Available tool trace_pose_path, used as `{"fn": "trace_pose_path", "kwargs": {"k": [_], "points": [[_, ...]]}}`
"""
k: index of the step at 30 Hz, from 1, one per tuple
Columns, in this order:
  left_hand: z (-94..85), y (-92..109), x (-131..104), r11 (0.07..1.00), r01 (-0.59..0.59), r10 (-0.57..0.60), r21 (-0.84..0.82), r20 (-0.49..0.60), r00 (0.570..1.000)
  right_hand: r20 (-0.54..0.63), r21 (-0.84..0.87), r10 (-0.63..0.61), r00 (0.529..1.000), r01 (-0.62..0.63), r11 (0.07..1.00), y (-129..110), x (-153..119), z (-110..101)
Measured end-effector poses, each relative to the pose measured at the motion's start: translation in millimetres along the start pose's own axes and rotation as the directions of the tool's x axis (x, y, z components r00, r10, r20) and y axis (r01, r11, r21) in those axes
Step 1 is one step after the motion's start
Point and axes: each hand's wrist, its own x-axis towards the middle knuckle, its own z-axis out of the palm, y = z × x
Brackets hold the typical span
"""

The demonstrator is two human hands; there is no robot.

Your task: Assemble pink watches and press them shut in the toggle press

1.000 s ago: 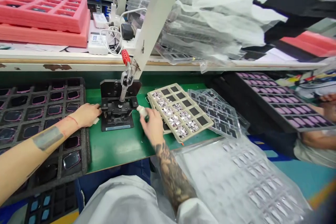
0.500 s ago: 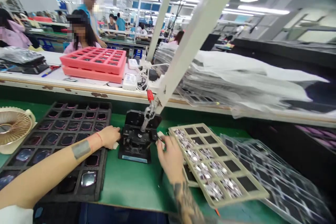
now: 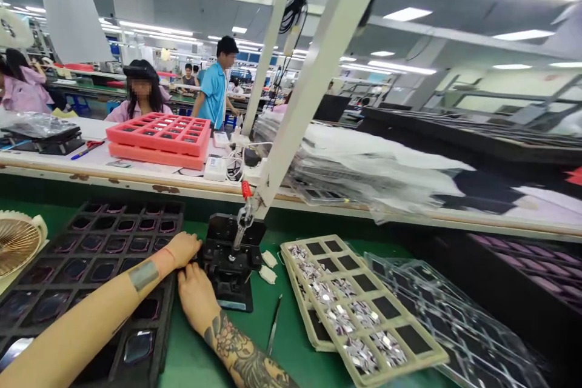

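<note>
My left hand (image 3: 182, 250) is at the left side of a black clamp fixture (image 3: 233, 260) with a red-tipped lever, its fingers curled. My right hand (image 3: 199, 298) lies just below it, against the fixture's left edge, fingers bent and close together. Whatever the two hands hold, if anything, is hidden. Two small whitish pieces (image 3: 268, 274) lie on the green bench right of the fixture. A slim pointed metal tool (image 3: 275, 324) rests on the bench nearer to me. Under my left forearm stretches a dark foam tray (image 3: 167, 315) of dark glossy lens-like parts with pinkish edges.
Stacked beige trays (image 3: 436, 354) with small shiny pieces stand to the right, beside clear plastic trays (image 3: 482, 327). A fan (image 3: 18, 245) sits far left. Above runs a shelf with red foam trays (image 3: 159, 157) and a slanted white post (image 3: 313, 82). Co-workers are beyond.
My right hand has moved from the fixture's right side to its left, beside my left hand. The whitish pieces and pointed tool now show on the bench. The view has tilted up.
</note>
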Motion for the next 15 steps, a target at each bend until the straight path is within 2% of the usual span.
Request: {"fn": "trace_pose_path", "kwargs": {"k": [6,9,12,13,15], "points": [[-24.0,-1,-5,0.996,-0.033,0.045,0.079,-0.158,0.986,-0.063,0.054,0.071,0.996,-0.067,0.996,-13,-11,3],[-36.1,-12,-21,0.993,-0.039,0.062,0.111,-0.209,0.976,-0.118,0.252,0.125,0.985,-0.092,0.963,-23,-32,-11],[-37.2,-34,-60,0.991,-0.008,0.042,0.13,-0.259,0.965,-0.221,0.534,0.214,0.951,-0.065,0.843,-18,-72,-34],[-34.5,-40,-80,0.994,0.021,0.017,0.105,-0.343,0.939,-0.254,0.587,0.253,0.934,-0.059,0.807,-11,-89,-42],[-25.2,-44,-130,0.998,0.065,-0.062,-0.013,-0.52,0.852,-0.303,0.604,0.354,0.885,-0.109,0.789,14,-124,-55]]}}
